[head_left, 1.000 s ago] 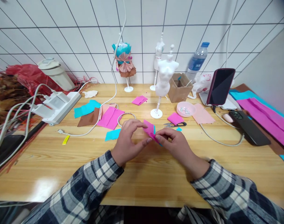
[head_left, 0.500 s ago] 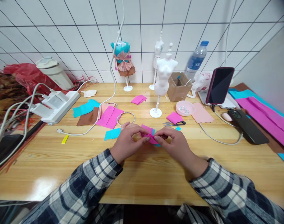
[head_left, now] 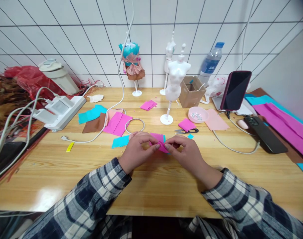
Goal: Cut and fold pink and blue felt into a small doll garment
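Between my two hands is a small piece of pink crepe paper (head_left: 161, 146), with blue showing along its edge. My left hand (head_left: 139, 149) pinches its left side between thumb and fingers. On the other side, the thumb and fingertips of my right hand (head_left: 183, 149) pinch it too. Behind my left hand lie a blue paper strip (head_left: 120, 142) and a white ring (head_left: 135, 119). Thread snips (head_left: 188, 131) and a folded pink paper piece (head_left: 186, 124) lie just beyond my right hand. A white mini mannequin (head_left: 176, 78) stands upright behind them.
A dressed mannequin (head_left: 132, 61) stands near the tiled wall. A pink bowl (head_left: 198, 115) of small beads, a cardboard box (head_left: 191, 94) and phones sit to the right. Paper pieces, a white cable (head_left: 88, 143) and a power strip (head_left: 67, 113) occupy the left.
The view has shifted slightly. Both hands stay pinched on the pink crepe paper, whose middle shows a little differently between the fingertips.
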{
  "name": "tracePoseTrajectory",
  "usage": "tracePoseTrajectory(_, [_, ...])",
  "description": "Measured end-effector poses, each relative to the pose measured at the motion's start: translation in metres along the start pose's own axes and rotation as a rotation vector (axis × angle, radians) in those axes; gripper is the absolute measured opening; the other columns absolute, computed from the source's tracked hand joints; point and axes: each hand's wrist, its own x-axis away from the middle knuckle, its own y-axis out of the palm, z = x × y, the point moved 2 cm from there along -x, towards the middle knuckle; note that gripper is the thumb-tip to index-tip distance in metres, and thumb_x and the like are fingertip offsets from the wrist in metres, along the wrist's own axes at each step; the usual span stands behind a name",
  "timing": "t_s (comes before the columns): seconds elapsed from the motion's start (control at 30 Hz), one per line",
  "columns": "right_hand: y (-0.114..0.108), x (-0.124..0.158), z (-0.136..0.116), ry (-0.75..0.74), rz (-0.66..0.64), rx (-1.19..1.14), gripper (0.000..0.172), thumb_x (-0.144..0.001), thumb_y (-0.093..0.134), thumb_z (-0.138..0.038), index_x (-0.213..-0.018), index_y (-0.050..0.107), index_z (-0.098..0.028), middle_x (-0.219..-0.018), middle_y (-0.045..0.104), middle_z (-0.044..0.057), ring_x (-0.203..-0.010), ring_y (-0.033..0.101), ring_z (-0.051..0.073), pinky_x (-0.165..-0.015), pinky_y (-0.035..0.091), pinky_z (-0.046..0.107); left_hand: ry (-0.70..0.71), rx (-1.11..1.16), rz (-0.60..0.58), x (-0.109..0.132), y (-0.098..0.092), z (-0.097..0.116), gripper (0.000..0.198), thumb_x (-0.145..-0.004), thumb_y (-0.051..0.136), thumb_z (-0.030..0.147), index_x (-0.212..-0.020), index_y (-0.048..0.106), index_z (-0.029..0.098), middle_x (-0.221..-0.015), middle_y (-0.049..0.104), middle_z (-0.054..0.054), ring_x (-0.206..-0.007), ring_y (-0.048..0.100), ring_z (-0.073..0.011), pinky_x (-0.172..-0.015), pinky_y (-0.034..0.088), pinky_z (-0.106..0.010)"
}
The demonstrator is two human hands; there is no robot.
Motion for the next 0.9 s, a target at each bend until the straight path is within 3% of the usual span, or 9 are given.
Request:
tracePoseTrajectory(0.1, [0.003,-0.001,0.005,0.124,-0.043,-0.118,0.014,-0.082,0.062,-0.03,-0.08,0.07,-0.019,-0.069,0.068,0.001,-0.061,0.057,0.014,-0.056,0.045,0.026,-0.025,-0.008,-0.009,0.001,0.0,0.0,0.015,-0.079,0.066,0.035,-0.072,0.068,0.022,-0.08,0.072,-0.001,-0.082,0.064,-0.0207,-0.1,0.032,-0.047])
tracePoseTrajectory(0.23, [0.005,-0.003,0.009,0.169,-0.09,-0.243,0.019,-0.082,0.062,-0.035,-0.082,0.069,-0.018,-0.072,0.068,0.001,-0.066,0.06,0.014,-0.061,0.049,0.027,-0.054,0.003,-0.027,0.001,0.0,0.0,0.018,-0.079,0.064,0.038,-0.073,0.066,0.022,-0.08,0.073,0.002,-0.079,0.065,-0.0191,-0.11,0.021,-0.052])
tracePoseTrajectory(0.5, [0.003,-0.004,0.016,0.295,-0.208,-0.497,0.033,-0.077,0.07,-0.043,-0.1,0.067,-0.019,-0.083,0.07,0.003,-0.075,0.066,0.016,-0.07,0.052,0.031,-0.081,0.024,0.004,0.001,-0.002,-0.001,0.018,-0.081,0.061,0.039,-0.074,0.066,0.023,-0.079,0.073,0.002,-0.077,0.065,-0.0195,-0.111,0.021,-0.053])
tracePoseTrajectory(0.6, [-0.001,-0.005,0.017,0.296,-0.205,-0.527,0.035,-0.077,0.07,-0.04,-0.104,0.064,-0.02,-0.082,0.07,0.003,-0.073,0.065,0.016,-0.067,0.05,0.03,-0.092,0.046,0.045,0.001,-0.004,-0.002,0.018,-0.081,0.061,0.038,-0.075,0.067,0.022,-0.079,0.074,0.001,-0.079,0.065,-0.0209,-0.108,0.029,-0.051])
tracePoseTrajectory(0.73, [-0.004,-0.006,0.019,0.297,-0.151,-0.531,0.037,-0.075,0.072,-0.036,-0.107,0.061,-0.019,-0.079,0.068,0.001,-0.068,0.062,0.014,-0.064,0.047,0.028,-0.095,0.078,0.098,0.0,-0.006,-0.005,0.019,-0.08,0.063,0.038,-0.077,0.067,0.02,-0.078,0.073,-0.002,-0.077,0.065,-0.0207,-0.089,0.045,-0.04])
tracePoseTrajectory(0.9, [-0.003,-0.008,0.022,0.301,-0.097,-0.504,0.04,-0.073,0.073,-0.034,-0.108,0.061,-0.018,-0.08,0.066,0.001,-0.07,0.062,0.014,-0.065,0.046,0.028,-0.068,0.109,0.131,0.002,-0.005,-0.008,0.02,-0.079,0.065,0.038,-0.083,0.069,0.019,-0.081,0.072,-0.003,-0.079,0.065,-0.0202,-0.08,0.048,-0.035])
